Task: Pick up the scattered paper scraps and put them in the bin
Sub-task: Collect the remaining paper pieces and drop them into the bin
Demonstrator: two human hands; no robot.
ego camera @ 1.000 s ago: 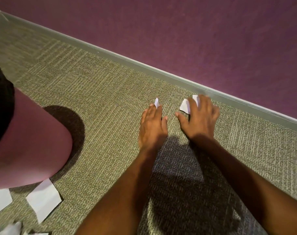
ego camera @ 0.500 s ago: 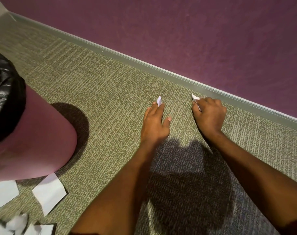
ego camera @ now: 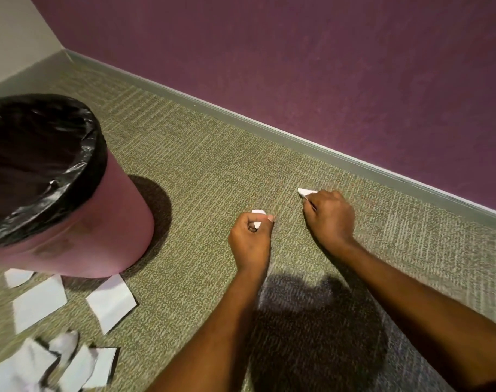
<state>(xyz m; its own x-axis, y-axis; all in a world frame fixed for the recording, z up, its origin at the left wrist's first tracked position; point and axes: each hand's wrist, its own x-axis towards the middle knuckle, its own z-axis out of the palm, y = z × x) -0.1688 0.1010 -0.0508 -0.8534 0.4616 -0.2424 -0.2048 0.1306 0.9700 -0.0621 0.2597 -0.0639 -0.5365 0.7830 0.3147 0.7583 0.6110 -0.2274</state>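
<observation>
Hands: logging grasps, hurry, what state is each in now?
Left hand: closed, grips a small white paper scrap.
Right hand: closed, pinches a pointed white paper scrap.

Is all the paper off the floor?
No, several white paper scraps lie on the carpet beside the pink bin.
</observation>
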